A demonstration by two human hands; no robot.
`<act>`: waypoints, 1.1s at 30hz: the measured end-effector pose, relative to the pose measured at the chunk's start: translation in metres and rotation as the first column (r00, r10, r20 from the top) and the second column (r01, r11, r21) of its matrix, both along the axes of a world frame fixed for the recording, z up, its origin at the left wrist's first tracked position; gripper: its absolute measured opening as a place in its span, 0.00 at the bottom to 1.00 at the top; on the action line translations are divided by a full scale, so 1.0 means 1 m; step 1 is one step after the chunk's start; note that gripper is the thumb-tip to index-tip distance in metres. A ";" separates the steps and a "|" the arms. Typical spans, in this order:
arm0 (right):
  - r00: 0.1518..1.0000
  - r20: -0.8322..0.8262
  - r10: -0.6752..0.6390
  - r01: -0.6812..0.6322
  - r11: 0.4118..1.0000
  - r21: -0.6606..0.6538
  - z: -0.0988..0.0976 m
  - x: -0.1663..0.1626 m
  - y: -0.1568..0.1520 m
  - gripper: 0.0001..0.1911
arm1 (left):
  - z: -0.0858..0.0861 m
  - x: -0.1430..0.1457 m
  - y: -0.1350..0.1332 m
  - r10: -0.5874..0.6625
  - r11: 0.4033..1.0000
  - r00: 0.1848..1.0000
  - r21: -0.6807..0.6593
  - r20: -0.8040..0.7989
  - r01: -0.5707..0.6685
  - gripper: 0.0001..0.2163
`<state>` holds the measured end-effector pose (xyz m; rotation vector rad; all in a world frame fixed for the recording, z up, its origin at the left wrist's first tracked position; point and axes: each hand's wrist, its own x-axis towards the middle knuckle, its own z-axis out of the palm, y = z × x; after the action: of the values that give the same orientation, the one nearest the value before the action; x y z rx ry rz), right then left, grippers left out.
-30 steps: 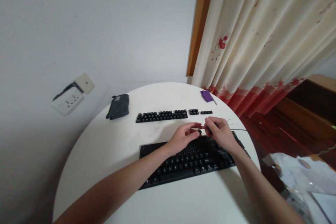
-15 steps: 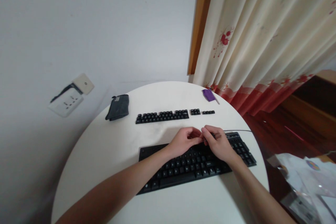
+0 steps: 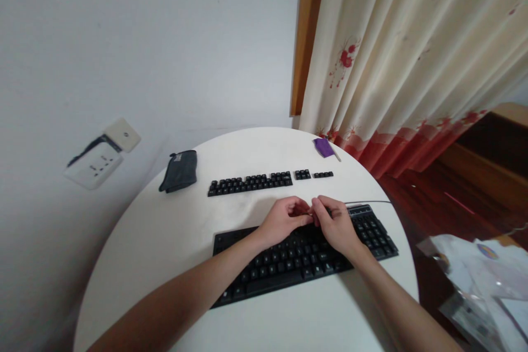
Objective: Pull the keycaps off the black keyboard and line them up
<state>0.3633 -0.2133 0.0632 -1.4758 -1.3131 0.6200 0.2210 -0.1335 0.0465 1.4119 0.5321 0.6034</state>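
Note:
A black keyboard (image 3: 280,280) lies slightly askew on the white round table (image 3: 165,264). Over its upper middle my left hand (image 3: 284,217) and my right hand (image 3: 333,223) meet at the fingertips. Both hands have their fingers closed in a pinch; whatever they hold between them is too small and too covered to name. My hands and forearms hide part of the keyboard. Behind them, loose black keycaps (image 3: 249,183) stand in neat rows, with a smaller block of keycaps (image 3: 302,175) and a short row of keycaps (image 3: 323,174) to the right.
A dark zip pouch (image 3: 180,170) lies at the table's left. At the far right edge is a purple cloth (image 3: 324,147) with a pale stick. The keyboard's cable (image 3: 367,202) runs off to the right. Wall, curtain (image 3: 350,66) and plastic bags (image 3: 482,280) surround the table.
The whole view has shifted slightly, so things appear a little further left. My hands stay together above the keyboard, with only small finger movement.

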 end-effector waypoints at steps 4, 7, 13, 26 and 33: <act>0.999 -0.029 0.018 -0.018 1.000 0.001 0.002 0.001 -0.001 0.22 | 0.004 -0.001 0.001 -0.009 0.999 1.000 -0.053 -0.001 0.009 0.10; 0.995 -0.082 0.063 -0.063 0.998 0.009 0.005 0.004 -0.003 0.23 | 0.008 -0.004 0.002 -0.027 0.994 1.000 -0.107 0.012 0.028 0.13; 0.982 -0.181 0.050 -0.050 0.999 0.004 0.008 0.004 -0.002 0.23 | 0.009 -0.006 0.005 -0.087 0.977 0.995 -0.190 0.053 0.096 0.16; 0.986 -0.145 -0.085 0.084 0.996 -0.009 -0.001 0.005 0.008 0.24 | 0.002 -0.004 0.004 -0.047 0.998 0.998 -0.033 -0.031 0.046 0.11; 0.983 -0.149 -0.109 0.103 0.994 -0.044 -0.009 0.006 0.009 0.23 | 0.001 -0.001 -0.002 0.107 0.954 0.993 0.288 -0.054 -0.087 0.04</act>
<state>0.3691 -0.2044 0.0541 -1.4876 -1.1048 0.6751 0.2197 -0.1354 0.0471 1.6914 0.5891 0.7348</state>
